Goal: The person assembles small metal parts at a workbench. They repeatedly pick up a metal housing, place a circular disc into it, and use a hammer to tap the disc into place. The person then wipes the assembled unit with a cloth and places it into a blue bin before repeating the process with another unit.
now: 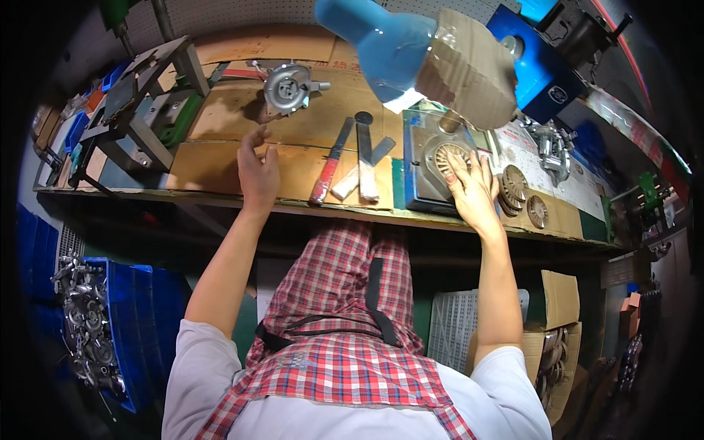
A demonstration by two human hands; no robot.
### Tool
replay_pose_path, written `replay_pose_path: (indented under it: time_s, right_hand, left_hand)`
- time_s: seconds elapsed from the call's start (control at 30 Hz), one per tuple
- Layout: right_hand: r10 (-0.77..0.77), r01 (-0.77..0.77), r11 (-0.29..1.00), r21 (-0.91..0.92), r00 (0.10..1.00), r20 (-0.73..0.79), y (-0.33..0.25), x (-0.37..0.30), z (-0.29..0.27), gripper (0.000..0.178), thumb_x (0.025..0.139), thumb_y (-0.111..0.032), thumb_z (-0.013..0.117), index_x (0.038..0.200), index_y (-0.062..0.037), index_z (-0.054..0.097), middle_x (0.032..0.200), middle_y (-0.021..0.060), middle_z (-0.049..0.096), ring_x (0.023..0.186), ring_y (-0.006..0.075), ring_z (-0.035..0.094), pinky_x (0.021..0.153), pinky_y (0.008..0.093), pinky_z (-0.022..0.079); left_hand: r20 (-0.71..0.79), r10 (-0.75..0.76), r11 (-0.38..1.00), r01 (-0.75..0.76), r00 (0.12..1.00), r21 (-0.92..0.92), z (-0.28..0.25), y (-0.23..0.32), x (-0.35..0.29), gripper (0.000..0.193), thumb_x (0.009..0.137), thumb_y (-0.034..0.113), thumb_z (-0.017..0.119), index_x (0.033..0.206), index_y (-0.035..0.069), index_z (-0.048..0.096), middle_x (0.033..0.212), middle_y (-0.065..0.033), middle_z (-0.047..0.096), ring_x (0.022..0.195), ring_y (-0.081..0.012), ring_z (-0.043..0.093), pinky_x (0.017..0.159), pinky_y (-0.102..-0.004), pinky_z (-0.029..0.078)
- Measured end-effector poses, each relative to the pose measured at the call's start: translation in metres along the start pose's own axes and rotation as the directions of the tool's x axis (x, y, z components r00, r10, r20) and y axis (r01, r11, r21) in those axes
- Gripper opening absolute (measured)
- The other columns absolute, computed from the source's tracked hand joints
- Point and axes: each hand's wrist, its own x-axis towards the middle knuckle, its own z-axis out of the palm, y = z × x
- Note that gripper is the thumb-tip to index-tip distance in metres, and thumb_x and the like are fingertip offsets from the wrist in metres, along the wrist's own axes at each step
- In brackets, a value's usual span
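My left hand (259, 170) hovers over the cardboard-covered bench near its front edge, fingers loosely bent and apart, nothing in them. Beyond it lies a round silver metal housing (286, 89) with a side pipe. My right hand (473, 185) rests at a finned metal ring (449, 157), its fingers stretched out and spread. Part of the ring is hidden under that hand. The ring lies on a dark block-like fixture (424, 172). Between my hands are a red-handled flat tool (327, 170), a flat bar with a wrapped end (366, 165) and another crossing it.
A blue lamp head (389, 48) with cardboard wrapped round it hangs over the bench. More finned discs (513, 185) lie right of the fixture, with a metal assembly (550, 150) behind. A steel stand (136, 110) is at left. A blue crate (136, 330) of metal parts stands below left.
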Motion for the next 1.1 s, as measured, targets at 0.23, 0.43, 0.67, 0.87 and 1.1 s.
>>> replay_pose_path:
  time_s: [0.23,0.43,0.67,0.87,1.1]
  right_hand:
    - [-0.005,0.079,0.966,0.245,0.958,-0.287,0.028,0.006,0.002,0.044,0.098,-0.045,0.053,0.133,-0.0195,0.061,0.144,0.0233,0.044,0.136,0.0395,0.036,0.112,0.0512,0.026]
    - [0.308,-0.210,0.949,0.235,0.780,-0.544,0.109,0.042,-0.014,0.029,0.093,-0.024,0.060,0.119,-0.0114,0.067,0.118,0.0158,0.062,0.117,0.0345,0.052,0.100,0.0437,0.041]
    - [0.399,-0.420,0.897,-0.139,0.904,-0.155,0.162,0.119,0.014,0.032,0.090,-0.019,0.060,0.118,-0.0064,0.067,0.120,0.0194,0.064,0.115,0.0374,0.056,0.101,0.0457,0.044]
    - [0.370,-0.385,0.871,-0.305,0.923,-0.108,0.152,0.150,0.025,0.030,0.093,-0.008,0.044,0.114,-0.0048,0.066,0.124,0.0247,0.059,0.113,0.0398,0.058,0.096,0.0481,0.047]
    - [0.381,-0.337,0.922,0.189,0.877,-0.294,0.102,0.119,-0.021,0.040,0.094,-0.014,0.045,0.130,-0.0028,0.058,0.105,0.0296,0.065,0.107,0.0433,0.062,0.094,0.0496,0.048]
  left_hand:
    - [0.075,-0.103,0.958,0.079,0.992,0.274,0.034,-0.053,0.110,0.050,0.092,0.027,0.064,0.131,-0.001,0.051,0.122,-0.0219,0.061,0.119,-0.0376,0.055,0.097,-0.0449,0.044]
    - [0.266,-0.254,0.958,0.280,0.930,-0.063,0.033,-0.026,0.125,0.037,0.092,0.022,0.065,0.120,-0.001,0.061,0.103,-0.0168,0.070,0.090,-0.0247,0.069,0.076,-0.0355,0.054]
    - [0.477,-0.249,0.948,0.314,0.843,-0.060,-0.024,0.023,0.073,0.030,0.097,0.013,0.056,0.122,-0.003,0.058,0.109,-0.0112,0.063,0.090,-0.0233,0.063,0.084,-0.0321,0.050]
    - [0.695,-0.009,0.995,0.074,0.719,-0.064,-0.034,-0.003,0.061,0.040,0.091,0.001,0.061,0.130,0.001,0.054,0.118,-0.0068,0.063,0.108,-0.0155,0.058,0.096,-0.0304,0.046]
    - [0.745,-0.036,0.999,0.029,0.666,0.022,-0.045,-0.031,0.056,0.083,0.070,0.011,0.086,0.140,0.003,0.042,0.130,-0.0100,0.056,0.117,-0.0202,0.055,0.101,-0.0349,0.045]
